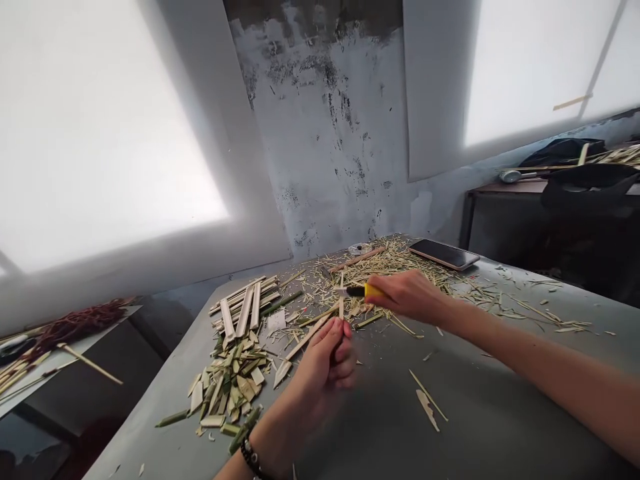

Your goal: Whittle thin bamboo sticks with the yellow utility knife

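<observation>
A thin bamboo strip (341, 308) is pinched at its near end in the grip of the left hand (330, 357), above the middle of the grey counter (390, 413). Its far end is left free and directed away from the body, apparently so that steel meets the strip well beyond the left grip. A yellow-handled knife (375, 291) is grasped in the clenched right hand (407, 295), pointed left, its blade (340, 291) set crosswise at the strip. Whether the edge is biting cannot be told.

On the left of the counter, split bamboo slats (245, 310) are stacked roughly parallel, probably for easy picking by the left hand; shorter bamboo offcuts (235, 373) are heaped just nearer. Bamboo shavings (395, 263) are spread mainly on the far side, seemingly where debris is thrown by outward strokes. A smartphone (445, 255) is laid far right, beside the shavings, presumably to be out of the blade's path.
</observation>
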Available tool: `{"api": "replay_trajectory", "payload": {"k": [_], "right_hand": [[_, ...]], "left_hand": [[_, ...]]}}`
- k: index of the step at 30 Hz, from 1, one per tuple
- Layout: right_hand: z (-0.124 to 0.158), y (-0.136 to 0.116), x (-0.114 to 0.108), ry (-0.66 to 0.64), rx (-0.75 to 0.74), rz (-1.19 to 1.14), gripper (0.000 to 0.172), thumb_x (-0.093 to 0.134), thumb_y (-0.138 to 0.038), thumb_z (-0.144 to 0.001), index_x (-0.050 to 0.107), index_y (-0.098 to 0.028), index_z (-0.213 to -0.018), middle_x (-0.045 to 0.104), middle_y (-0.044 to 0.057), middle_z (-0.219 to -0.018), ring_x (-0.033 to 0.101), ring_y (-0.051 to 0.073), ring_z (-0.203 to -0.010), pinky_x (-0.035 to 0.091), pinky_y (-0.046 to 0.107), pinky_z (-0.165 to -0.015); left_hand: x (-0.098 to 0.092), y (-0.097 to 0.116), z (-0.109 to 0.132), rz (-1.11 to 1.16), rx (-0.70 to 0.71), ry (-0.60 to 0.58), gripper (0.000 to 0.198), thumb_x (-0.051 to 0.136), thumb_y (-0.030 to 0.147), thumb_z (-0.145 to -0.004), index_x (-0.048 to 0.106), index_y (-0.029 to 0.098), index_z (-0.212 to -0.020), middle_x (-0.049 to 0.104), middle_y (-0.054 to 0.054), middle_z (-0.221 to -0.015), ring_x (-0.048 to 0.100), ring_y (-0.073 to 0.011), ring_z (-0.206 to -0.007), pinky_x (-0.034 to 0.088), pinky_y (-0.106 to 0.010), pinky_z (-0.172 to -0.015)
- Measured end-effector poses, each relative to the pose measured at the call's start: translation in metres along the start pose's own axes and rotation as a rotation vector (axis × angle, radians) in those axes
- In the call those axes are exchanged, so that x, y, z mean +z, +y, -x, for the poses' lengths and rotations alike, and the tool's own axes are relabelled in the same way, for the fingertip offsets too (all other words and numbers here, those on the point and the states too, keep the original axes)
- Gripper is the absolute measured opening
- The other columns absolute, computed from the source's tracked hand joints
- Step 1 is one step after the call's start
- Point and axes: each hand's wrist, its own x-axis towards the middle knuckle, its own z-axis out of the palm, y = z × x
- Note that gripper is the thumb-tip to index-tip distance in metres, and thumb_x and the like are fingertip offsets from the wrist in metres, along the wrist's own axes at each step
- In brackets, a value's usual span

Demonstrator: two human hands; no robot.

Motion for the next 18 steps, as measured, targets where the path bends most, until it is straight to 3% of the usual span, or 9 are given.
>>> {"api": "replay_trajectory", "payload": {"k": [4,7,9,11,14,18], "right_hand": [[0.006,0.051,-0.018,0.084,0.493,0.119,0.061,0.024,-0.068,-0.104,0.061,-0.02,-0.098,0.058,0.002,-0.057,0.046,0.016,-0.045,0.016,0.027,-0.051],[0.01,0.068,-0.03,0.171,0.596,0.098,0.063,0.021,-0.069,-0.103,0.06,-0.02,-0.099,0.055,0.002,-0.055,0.044,0.016,-0.043,0.017,0.027,-0.05],[0.01,0.058,-0.03,0.22,0.508,0.026,0.061,0.021,-0.067,-0.105,0.059,-0.019,-0.098,0.056,0.002,-0.056,0.046,0.015,-0.045,0.021,0.026,-0.05],[0.007,0.037,-0.024,0.23,0.321,-0.051,0.057,0.025,-0.063,-0.106,0.059,-0.019,-0.096,0.058,0.001,-0.06,0.049,0.014,-0.048,0.024,0.026,-0.052],[0.005,0.005,-0.012,0.149,0.029,-0.096,0.049,0.034,-0.059,-0.106,0.06,-0.02,-0.091,0.061,0.0,-0.064,0.052,0.013,-0.052,0.025,0.027,-0.055],[0.005,-0.009,-0.003,0.102,-0.08,-0.048,0.048,0.04,-0.058,-0.105,0.062,-0.02,-0.088,0.063,0.0,-0.066,0.055,0.013,-0.055,0.022,0.028,-0.055]], "left_hand": [[0.016,-0.008,0.008,-0.065,-0.108,-0.181,0.033,0.062,0.05,-0.096,0.051,0.02,-0.087,0.03,0.01,-0.06,0.017,-0.004,-0.043,0.021,-0.018,-0.042],[0.021,-0.008,0.009,-0.126,-0.136,-0.193,0.036,0.059,0.054,-0.096,0.051,0.021,-0.087,0.028,0.009,-0.061,0.018,-0.0046,-0.043,0.022,-0.019,-0.042],[0.017,-0.004,0.007,-0.14,-0.097,-0.116,0.037,0.062,0.055,-0.094,0.051,0.02,-0.087,0.026,0.009,-0.063,0.015,-0.0044,-0.046,0.016,-0.019,-0.043],[0.008,0.001,0.003,-0.142,-0.035,-0.037,0.037,0.066,0.053,-0.092,0.051,0.019,-0.086,0.023,0.009,-0.064,0.013,-0.0046,-0.048,0.011,-0.02,-0.044],[-0.002,0.008,0.001,-0.112,0.034,0.025,0.034,0.068,0.048,-0.092,0.051,0.019,-0.086,0.02,0.01,-0.063,0.011,-0.0053,-0.049,0.009,-0.02,-0.044],[-0.001,0.012,0.001,-0.028,0.027,0.003,0.029,0.062,0.043,-0.097,0.049,0.019,-0.086,0.016,0.01,-0.061,0.007,-0.0055,-0.048,0.01,-0.018,-0.043]]}}
